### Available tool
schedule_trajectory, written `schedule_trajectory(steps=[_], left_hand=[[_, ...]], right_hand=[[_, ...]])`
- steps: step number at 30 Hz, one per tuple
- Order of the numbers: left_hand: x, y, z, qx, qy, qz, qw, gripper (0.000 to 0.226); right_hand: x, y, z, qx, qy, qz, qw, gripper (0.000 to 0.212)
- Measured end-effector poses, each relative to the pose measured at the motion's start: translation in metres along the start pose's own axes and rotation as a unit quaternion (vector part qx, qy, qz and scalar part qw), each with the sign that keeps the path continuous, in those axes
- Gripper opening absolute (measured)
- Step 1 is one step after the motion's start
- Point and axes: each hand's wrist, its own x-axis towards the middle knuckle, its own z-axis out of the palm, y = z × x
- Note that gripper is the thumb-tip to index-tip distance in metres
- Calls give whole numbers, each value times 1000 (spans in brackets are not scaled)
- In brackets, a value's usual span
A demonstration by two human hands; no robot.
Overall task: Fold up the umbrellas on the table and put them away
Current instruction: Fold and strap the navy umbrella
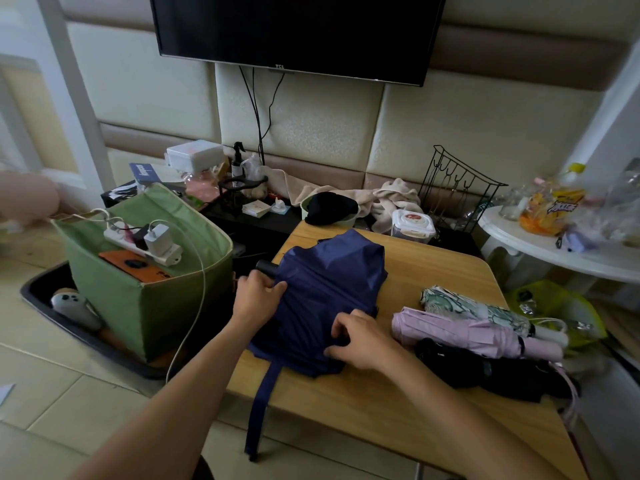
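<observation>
**Gathering the navy canopy before the strap goes round**

The navy umbrella [329, 292] lies collapsed but loose across the left half of the wooden counter [433, 271], its black handle [266, 266] poking past the left edge and its closing strap [259, 407] hanging over the near edge. The left hand [258, 292] grasps the umbrella at the handle end, fingers curled round the gathered fabric just beside the handle. The right hand [360, 341] pinches and presses the folds at the canopy's near side.

The step in hand looks like tidying the pleats of this 1 umbrella; the fabric is still bunched and the strap unfastened. Along the right edge lie 3 umbrellas already folded: a floral one [478, 308], a pink one [467, 332] touching it, and a black one [485, 370] nearest the near-right corner.

The next move probably calls for holding the handle steady, twisting the fabric snug around the shaft, then bringing the dangling strap up and round. Where they get stored I cannot tell.
</observation>
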Motion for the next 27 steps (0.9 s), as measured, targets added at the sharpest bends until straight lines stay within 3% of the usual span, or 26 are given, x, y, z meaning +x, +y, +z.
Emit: schedule_trajectory(steps=[3,7,9,12,14,20,22,24,27], left_hand=[[-17,19,-16,90,86,3,992,47],[-44,30,-26,201,-11,-50,978,77],[-55,27,-27,262,-57,-57,962,74],[-62,23,-31,274,-105,-59,954,52],[-55,20,-35,252,-123,-68,958,39],[-50,11,-48,277,-129,-79,949,33],[-50,16,-45,252,-70,0,965,26],[-50,26,-37,169,-24,163,972,22],[-56,35,-21,167,-69,351,919,36]], right_hand=[[0,1,5,1,-3,3,1000,40],[3,1,4,2,-19,8,1000,39],[4,1,2,1,-30,10,999,38],[5,-2,1,-3,-41,11,999,38],[4,-4,-1,-3,-49,12,999,38],[2,-4,-3,6,-68,15,998,37],[2,-5,-3,3,-68,19,998,38],[4,-7,-3,-6,-72,23,997,39],[8,-8,-4,-18,-89,29,995,42]])
